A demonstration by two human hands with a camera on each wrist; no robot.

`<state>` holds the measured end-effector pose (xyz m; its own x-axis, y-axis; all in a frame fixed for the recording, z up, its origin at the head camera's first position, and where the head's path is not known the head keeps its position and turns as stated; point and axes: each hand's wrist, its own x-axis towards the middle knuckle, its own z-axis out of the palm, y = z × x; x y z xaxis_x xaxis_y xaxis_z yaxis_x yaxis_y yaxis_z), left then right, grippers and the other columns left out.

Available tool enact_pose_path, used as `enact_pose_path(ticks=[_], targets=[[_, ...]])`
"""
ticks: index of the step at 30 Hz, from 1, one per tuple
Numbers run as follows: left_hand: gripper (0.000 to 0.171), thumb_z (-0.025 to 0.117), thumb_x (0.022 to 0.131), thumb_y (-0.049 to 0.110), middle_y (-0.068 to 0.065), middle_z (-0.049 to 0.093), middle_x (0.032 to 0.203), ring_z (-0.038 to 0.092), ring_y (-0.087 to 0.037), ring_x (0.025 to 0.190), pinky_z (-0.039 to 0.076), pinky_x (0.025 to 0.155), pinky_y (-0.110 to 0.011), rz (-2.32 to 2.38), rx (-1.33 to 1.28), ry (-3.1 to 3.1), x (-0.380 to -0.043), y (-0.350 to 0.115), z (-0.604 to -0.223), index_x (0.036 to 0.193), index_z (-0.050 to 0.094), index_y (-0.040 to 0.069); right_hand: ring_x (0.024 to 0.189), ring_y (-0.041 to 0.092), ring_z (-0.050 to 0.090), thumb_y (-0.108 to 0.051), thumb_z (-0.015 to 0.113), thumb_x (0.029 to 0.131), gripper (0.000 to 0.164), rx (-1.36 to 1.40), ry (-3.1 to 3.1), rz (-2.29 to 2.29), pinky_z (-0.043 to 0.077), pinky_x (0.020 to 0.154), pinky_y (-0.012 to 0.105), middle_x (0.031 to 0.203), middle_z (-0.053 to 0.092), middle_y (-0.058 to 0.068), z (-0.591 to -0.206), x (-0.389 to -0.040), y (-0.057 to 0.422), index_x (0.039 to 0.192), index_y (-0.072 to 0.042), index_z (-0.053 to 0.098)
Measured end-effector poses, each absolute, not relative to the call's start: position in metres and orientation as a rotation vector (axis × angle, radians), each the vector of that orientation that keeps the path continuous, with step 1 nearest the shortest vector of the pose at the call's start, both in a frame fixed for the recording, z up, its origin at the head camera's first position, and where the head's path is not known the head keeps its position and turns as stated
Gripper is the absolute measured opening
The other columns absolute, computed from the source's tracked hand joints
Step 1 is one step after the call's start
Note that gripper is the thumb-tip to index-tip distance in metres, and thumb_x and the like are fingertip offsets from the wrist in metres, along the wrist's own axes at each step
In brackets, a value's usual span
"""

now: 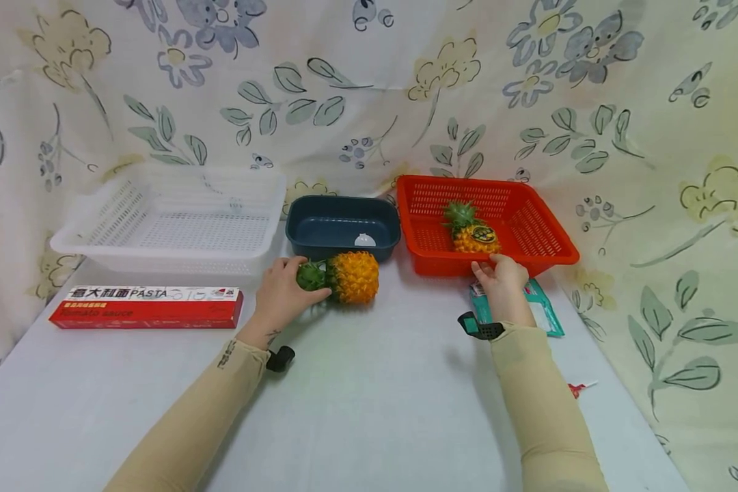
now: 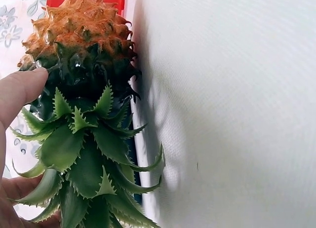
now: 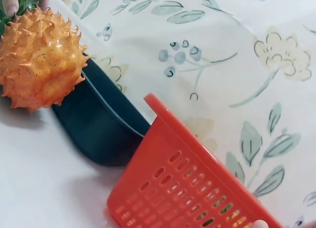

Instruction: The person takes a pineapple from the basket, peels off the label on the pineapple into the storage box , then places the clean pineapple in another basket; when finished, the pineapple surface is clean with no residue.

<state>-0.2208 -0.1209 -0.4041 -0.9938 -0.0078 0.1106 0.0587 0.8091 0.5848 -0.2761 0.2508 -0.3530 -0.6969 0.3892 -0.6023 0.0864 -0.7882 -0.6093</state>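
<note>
My left hand point(image 1: 285, 290) grips a pineapple point(image 1: 357, 277) by its green leafy crown point(image 2: 86, 159). The fruit lies sideways, its spiky orange body point(image 3: 42, 60) pointing right, just in front of the dark blue basin point(image 1: 344, 205). In the left wrist view the thumb point(image 2: 29, 87) presses the dark green part above the crown. My right hand point(image 1: 504, 280) holds the front rim of the red basket point(image 1: 430, 263), with a fingertip point(image 3: 260, 224) showing at the rim in the right wrist view. Inside that basket lies another pineapple point(image 1: 475, 238) with a dark label.
A white basket point(image 1: 160, 260) stands at the back left, with a red pasta box point(image 1: 147, 316) before it. Partly under my right hand lies a teal packet point(image 1: 547, 311). A small red-and-white item point(image 1: 581, 389) is near the right edge. Patterned cloth point(image 1: 369, 102) hangs behind.
</note>
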Motion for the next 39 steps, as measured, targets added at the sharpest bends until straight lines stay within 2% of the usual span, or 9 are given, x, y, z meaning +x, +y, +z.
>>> enact_pose_path(ticks=[6, 12, 16, 19, 27, 30, 34, 39], targets=[[0.082, 0.071, 0.071, 0.055, -0.02, 0.041, 0.132, 0.041, -0.041, 0.114, 0.041, 0.087, -0.057, -0.914, -0.047, -2.888, -0.224, -0.121, -0.403, 0.133, 0.043, 0.011, 0.109, 0.018, 0.042, -0.003, 0.051, 0.092, 0.078, -1.122, -0.934, 2.59, 0.053, 0.079, 0.029, 0.141, 0.027, -0.007, -0.353, -0.279, 0.252, 0.147, -0.032, 0.005], [0.087, 0.07, 0.07, 0.057, -0.021, 0.036, 0.135, 0.039, -0.043, 0.116, 0.042, 0.083, -0.06, -0.837, -0.043, -2.933, -0.225, -0.118, -0.397, 0.137, 0.038, 0.012, 0.109, 0.017, 0.041, -0.004, 0.05, 0.092, 0.078, -1.105, -0.974, 2.591, 0.053, 0.081, 0.03, 0.14, 0.027, -0.005, -0.352, -0.278, 0.252, 0.147, -0.033, 0.002], [0.088, 0.067, 0.071, 0.06, -0.024, 0.031, 0.139, 0.032, -0.045, 0.122, 0.033, 0.086, -0.07, -0.699, -0.038, -2.969, -0.222, -0.113, -0.386, 0.138, 0.037, 0.011, 0.111, 0.017, 0.041, -0.003, 0.048, 0.093, 0.079, -1.068, -0.978, 2.6, 0.052, 0.083, 0.03, 0.142, 0.024, -0.006, -0.352, -0.277, 0.252, 0.147, -0.033, 0.0], [0.086, 0.064, 0.072, 0.061, -0.024, 0.033, 0.139, 0.03, -0.046, 0.123, 0.024, 0.088, -0.075, -0.643, -0.066, -2.96, -0.219, -0.105, -0.374, 0.136, 0.04, 0.01, 0.111, 0.017, 0.042, -0.003, 0.048, 0.093, 0.079, -1.057, -0.983, 2.602, 0.052, 0.084, 0.031, 0.143, 0.024, -0.006, -0.353, -0.278, 0.252, 0.147, -0.033, 0.0], [0.084, 0.062, 0.073, 0.064, -0.018, 0.039, 0.134, 0.037, -0.042, 0.118, 0.03, 0.09, -0.067, -0.673, -0.171, -2.955, -0.226, -0.08, -0.35, 0.136, 0.041, 0.012, 0.107, 0.016, 0.042, -0.004, 0.049, 0.093, 0.078, -1.093, -0.989, 2.594, 0.053, 0.082, 0.03, 0.14, 0.027, -0.005, -0.355, -0.278, 0.253, 0.147, -0.033, 0.002], [0.083, 0.063, 0.073, 0.062, -0.017, 0.041, 0.133, 0.038, -0.04, 0.118, 0.029, 0.093, -0.067, -0.648, -0.203, -2.98, -0.231, -0.068, -0.346, 0.136, 0.042, 0.013, 0.106, 0.016, 0.043, -0.005, 0.049, 0.093, 0.077, -1.099, -0.993, 2.587, 0.053, 0.081, 0.03, 0.139, 0.028, -0.005, -0.355, -0.277, 0.253, 0.147, -0.033, 0.003], [0.082, 0.062, 0.074, 0.063, -0.016, 0.043, 0.13, 0.039, -0.039, 0.115, 0.027, 0.094, -0.067, -0.571, -0.252, -3.016, -0.239, -0.052, -0.35, 0.136, 0.042, 0.013, 0.104, 0.016, 0.043, -0.005, 0.049, 0.093, 0.077, -1.095, -1.004, 2.581, 0.053, 0.082, 0.03, 0.14, 0.027, -0.006, -0.355, -0.276, 0.253, 0.147, -0.032, 0.003], [0.088, 0.057, 0.069, 0.074, -0.016, 0.047, 0.122, 0.042, -0.041, 0.11, 0.025, 0.093, -0.069, -0.455, -0.239, -3.049, -0.25, -0.035, -0.366, 0.132, 0.045, 0.014, 0.102, 0.017, 0.043, -0.005, 0.049, 0.093, 0.077, -1.09, -1.017, 2.589, 0.052, 0.084, 0.03, 0.143, 0.023, -0.007, -0.356, -0.274, 0.252, 0.147, -0.033, 0.001]])
